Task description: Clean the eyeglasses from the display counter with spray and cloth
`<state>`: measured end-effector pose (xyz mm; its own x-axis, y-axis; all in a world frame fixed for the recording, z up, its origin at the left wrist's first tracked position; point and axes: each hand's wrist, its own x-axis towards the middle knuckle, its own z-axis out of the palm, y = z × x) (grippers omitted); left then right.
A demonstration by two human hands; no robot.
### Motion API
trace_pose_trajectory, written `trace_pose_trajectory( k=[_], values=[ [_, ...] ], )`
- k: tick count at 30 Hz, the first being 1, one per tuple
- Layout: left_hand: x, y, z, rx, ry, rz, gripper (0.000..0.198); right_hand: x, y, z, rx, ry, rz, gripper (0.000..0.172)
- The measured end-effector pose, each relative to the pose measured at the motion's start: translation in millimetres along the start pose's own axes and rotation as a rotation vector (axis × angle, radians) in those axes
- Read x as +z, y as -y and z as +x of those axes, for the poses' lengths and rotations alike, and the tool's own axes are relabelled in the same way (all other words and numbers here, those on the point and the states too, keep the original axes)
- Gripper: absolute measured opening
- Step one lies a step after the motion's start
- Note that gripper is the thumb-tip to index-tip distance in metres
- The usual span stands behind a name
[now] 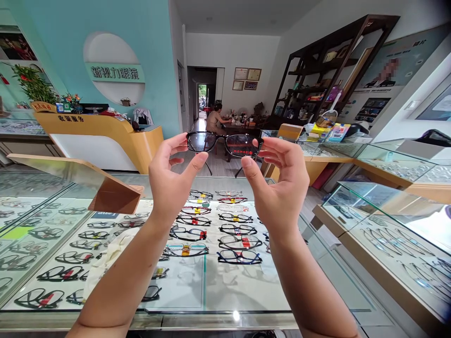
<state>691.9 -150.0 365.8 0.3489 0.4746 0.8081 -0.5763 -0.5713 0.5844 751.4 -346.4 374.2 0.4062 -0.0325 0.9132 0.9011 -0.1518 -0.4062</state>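
A pair of dark-framed glasses (221,141) is held up level in front of me, above the glass display case (232,291). Red lettering shows on the lens at the right, and the temples hang unfolded on the far side. My left hand (172,171) grips the left end of the frame, with the thumb below the rim. At the opposite end, my right hand (278,176) pinches the frame by its corner. Below lie rows of eyeglasses (239,257) with coloured tags. My left forearm partly covers a pale cloth (114,253).
A tilted mirror or board (70,171) with a wooden stand rests on the case at left. More display cases (387,234) stand at right. Behind are a reception counter (95,141), a dark shelf (317,70) and a person (214,119) seated at a table.
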Motion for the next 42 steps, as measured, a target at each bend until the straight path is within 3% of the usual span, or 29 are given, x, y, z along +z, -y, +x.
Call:
trace_pose_trajectory(
  k=[7,17,29,42],
  values=[
    [0.1,-1.8,-0.6,0.025,-0.008,0.028,0.055,-2.0,4.0,0.0,-0.006,0.001,-0.012,0.037],
    [0.5,-18.5,-7.2,0.206,-0.114,0.134,0.056,2.2,-4.7,-1.4,0.08,0.094,0.045,0.033],
    [-0.6,-10.8,-3.5,0.205,-0.085,0.198,0.062,4.1,-9.1,-1.5,0.041,0.104,0.059,0.034],
    [-1.4,-6.4,0.4,0.085,-0.055,0.107,0.053,1.5,-2.3,-1.4,0.047,0.07,0.044,0.029]
  ],
)
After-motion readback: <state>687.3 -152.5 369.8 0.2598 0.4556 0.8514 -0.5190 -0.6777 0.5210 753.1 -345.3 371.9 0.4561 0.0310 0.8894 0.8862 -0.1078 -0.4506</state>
